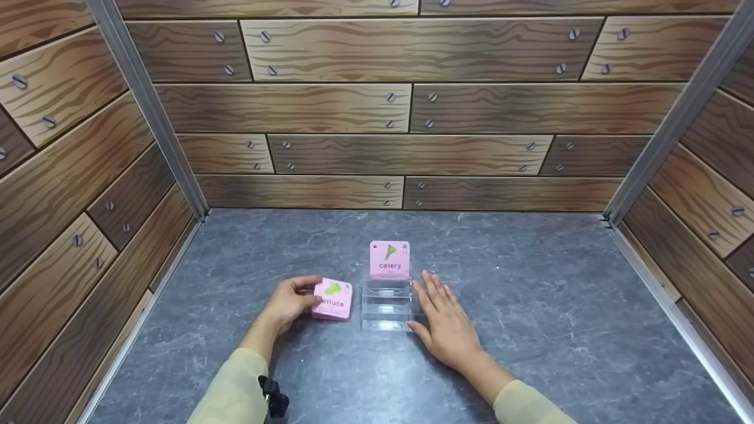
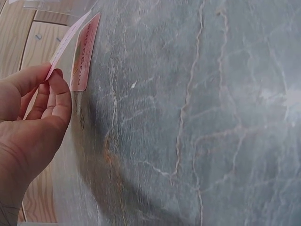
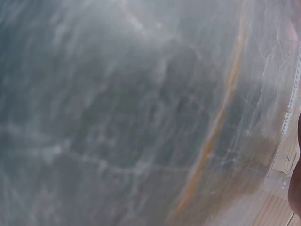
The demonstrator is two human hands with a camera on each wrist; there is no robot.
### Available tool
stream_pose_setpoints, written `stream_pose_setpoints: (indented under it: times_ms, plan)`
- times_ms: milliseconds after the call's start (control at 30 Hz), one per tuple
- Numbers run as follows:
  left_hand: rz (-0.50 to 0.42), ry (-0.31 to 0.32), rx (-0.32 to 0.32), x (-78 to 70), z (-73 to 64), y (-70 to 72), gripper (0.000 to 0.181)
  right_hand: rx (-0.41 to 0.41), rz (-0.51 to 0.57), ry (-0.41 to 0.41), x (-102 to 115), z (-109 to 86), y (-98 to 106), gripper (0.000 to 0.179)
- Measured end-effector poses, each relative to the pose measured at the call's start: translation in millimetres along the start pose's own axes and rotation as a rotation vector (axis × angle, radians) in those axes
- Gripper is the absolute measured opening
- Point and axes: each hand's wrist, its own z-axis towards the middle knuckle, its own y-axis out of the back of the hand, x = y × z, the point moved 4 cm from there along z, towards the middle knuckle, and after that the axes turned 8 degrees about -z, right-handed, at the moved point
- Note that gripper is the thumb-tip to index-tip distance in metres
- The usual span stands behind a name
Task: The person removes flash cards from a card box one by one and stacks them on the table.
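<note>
The left hand (image 1: 288, 303) pinches the lettuce card (image 1: 336, 309) above another card (image 2: 86, 56), left of the clear rack (image 1: 386, 308); the right hand (image 1: 445, 324), fingers straight, partly covers it. The celery card (image 1: 389, 258) stands behind; plank walls (image 1: 330, 106) surround the worktop (image 1: 559, 306).

Pink lettuce card (image 1: 340, 311) beside a clear holder (image 1: 386, 318)
The round-cornered card tilts above another pink card (image 2: 86, 56) lying flat; the stepped holder has a celery card (image 1: 389, 259) standing at its back.
</note>
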Motion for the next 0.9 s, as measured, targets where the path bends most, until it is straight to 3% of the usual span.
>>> stream_pose_setpoints:
  times_ms: [367, 900]
  plan:
    - [0.04, -0.025, 0.005, -0.6, 1.0, -1.9, 0.048, -0.064, -0.001, 0.014, 0.1, -0.2, 0.0, 0.081]
    - [0.183, -0.085, -0.008, -4.2, 2.3, -4.5, 0.045, -0.024, -0.014, 0.007, 0.3, -0.2, 1.3, 0.08]
